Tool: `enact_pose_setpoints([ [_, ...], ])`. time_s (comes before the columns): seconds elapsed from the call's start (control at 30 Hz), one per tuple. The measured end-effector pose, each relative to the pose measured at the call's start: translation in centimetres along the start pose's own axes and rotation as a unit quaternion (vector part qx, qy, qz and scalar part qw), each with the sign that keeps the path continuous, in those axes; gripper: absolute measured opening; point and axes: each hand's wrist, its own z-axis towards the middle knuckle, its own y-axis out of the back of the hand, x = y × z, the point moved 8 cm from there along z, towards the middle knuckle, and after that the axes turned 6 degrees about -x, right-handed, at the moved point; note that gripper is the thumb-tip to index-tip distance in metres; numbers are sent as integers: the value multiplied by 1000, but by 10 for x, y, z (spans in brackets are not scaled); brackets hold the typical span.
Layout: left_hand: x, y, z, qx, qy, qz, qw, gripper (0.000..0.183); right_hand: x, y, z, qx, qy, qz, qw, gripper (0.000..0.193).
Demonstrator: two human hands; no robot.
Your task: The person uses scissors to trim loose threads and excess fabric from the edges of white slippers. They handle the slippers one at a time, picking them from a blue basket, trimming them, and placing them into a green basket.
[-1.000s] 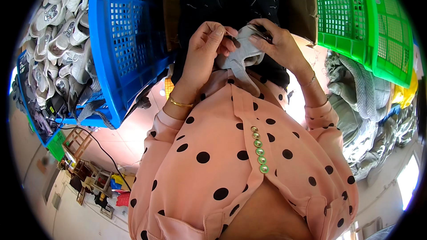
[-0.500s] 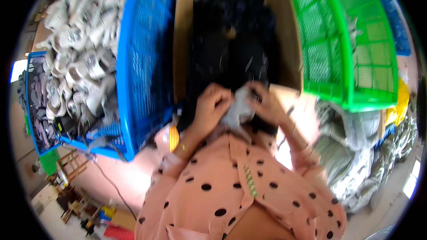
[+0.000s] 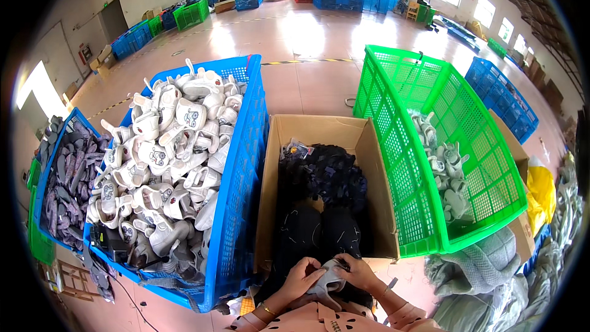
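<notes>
Low in the view, over my lap, a small grey shoe (image 3: 326, 284) is held between my two hands. My left hand (image 3: 301, 278) pinches one side of it with bent fingers. The fingers of my right hand (image 3: 359, 272) are closed on its upper edge at the other side. My hands partly cover the shoe. Just beyond are my knees in black trousers (image 3: 301, 233), at the near end of an open cardboard box (image 3: 329, 124). Dark scraps or pieces (image 3: 326, 175) lie heaped in that box.
On the left, a blue crate (image 3: 236, 227) is heaped with small white shoes (image 3: 178, 141). Beside it, another crate holds purplish-grey pieces (image 3: 70, 178). A green crate (image 3: 405, 197) with several light shoes stands right, near grey sacks (image 3: 485, 264). People work far off among crates.
The view has tilted up, bringing in the far room and leaving my hands lower in the picture. Both hands still hold the grey shoe.
</notes>
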Motion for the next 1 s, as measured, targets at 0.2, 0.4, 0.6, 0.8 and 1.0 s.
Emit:
enact_pose_setpoints([
  [0.2,2,-3,1,-7,-60,19,998,13,-5,-1,-3,-31,43,10,999,46],
  [0.4,13,-1,1,-4,-58,-18,998,9,-4,-3,-3,-34,50,15,998,47],
  [0.6,-17,-5,-9,-64,-130,132,981,11,-1,0,-6,-49,64,-3,997,46],
  [0.8,-10,-10,-6,-27,-90,81,992,11,4,0,-7,-47,72,-28,996,45],
  [1.0,3,-6,-11,121,126,-200,964,12,7,-1,-12,-49,85,-34,995,45],
])
